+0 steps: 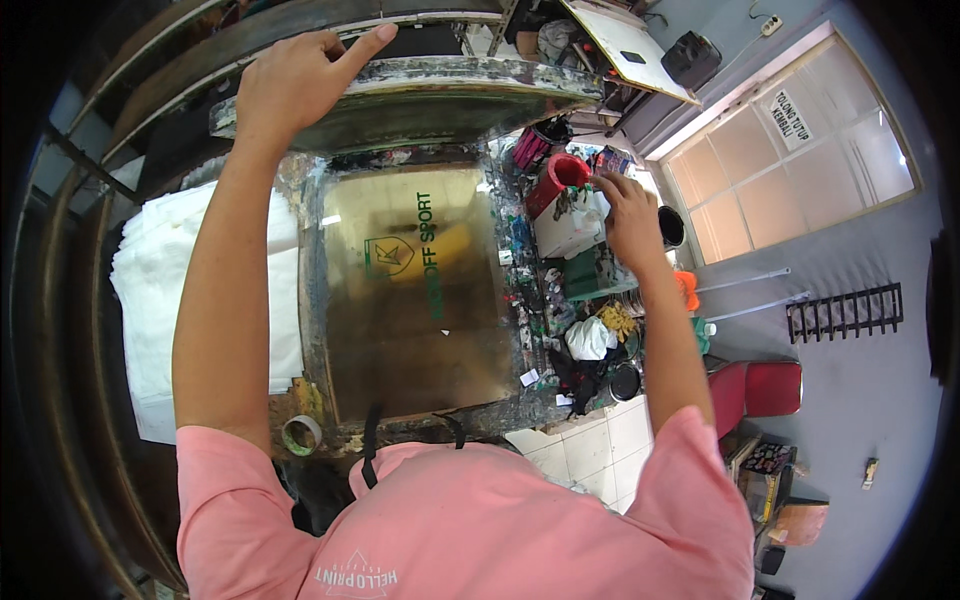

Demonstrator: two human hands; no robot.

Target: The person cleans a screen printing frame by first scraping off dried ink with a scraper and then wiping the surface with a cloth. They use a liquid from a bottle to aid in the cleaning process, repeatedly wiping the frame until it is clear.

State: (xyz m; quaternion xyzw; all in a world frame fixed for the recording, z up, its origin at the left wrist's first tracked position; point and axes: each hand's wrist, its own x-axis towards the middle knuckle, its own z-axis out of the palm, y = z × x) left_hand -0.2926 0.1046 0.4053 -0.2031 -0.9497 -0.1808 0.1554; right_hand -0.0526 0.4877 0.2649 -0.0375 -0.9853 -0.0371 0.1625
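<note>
Currently at a paint-smeared screen-printing frame (470, 75), tilted up at the far end of the tabletop (312, 220), with left grip (300, 88) over its upper left part, thumb stretched out to the right, fingers curled out of sight; impossible to judge whether clasped on the wood or only resting there. Over to the right, with right grip (632, 222) just beside a red tub (545, 192) and a white box (565, 228), fingers bent; hard to make out if pinching anything or merely hovering. Probably best: steady the frame with the left before leaning on it, and work the right from above, lifting straight up rather than sideways, so as not to tip the tub. Worth minding: the green print (424, 255) on the glossy brown board (360, 340), lying flat on the near side of the frame, perhaps wet and easily smudged. For edges: close along the board's left, a stack of white sheets (190, 310); at the near left corner, a tape roll (301, 436). On the right, little free space: green container (592, 278), white rag (590, 340), then tile floor (620, 440) beyond. Most room above the board's middle.
</note>
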